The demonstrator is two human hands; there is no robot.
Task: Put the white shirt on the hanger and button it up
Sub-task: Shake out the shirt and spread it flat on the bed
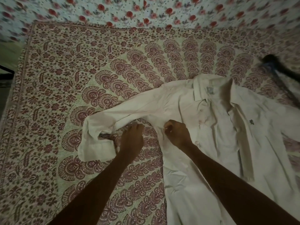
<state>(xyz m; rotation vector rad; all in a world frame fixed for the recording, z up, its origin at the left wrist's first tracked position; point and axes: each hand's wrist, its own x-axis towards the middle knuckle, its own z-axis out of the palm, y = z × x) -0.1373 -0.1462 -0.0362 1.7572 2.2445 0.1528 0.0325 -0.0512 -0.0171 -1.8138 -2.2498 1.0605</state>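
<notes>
The white shirt lies open and face up on the patterned bedspread, collar toward the far side, with a small dark emblem on its chest. Its left sleeve stretches out to the left, the cuff folded back. My left hand grips the lower edge of that sleeve near the cuff. My right hand pinches the shirt's side seam by the armpit, beside the button placket. A dark blurred object, possibly the hanger, lies at the far right beyond the shirt's shoulder.
A rose-printed cloth lies along the far side of the bedspread. A dark gap and floor show past the bedspread's left edge.
</notes>
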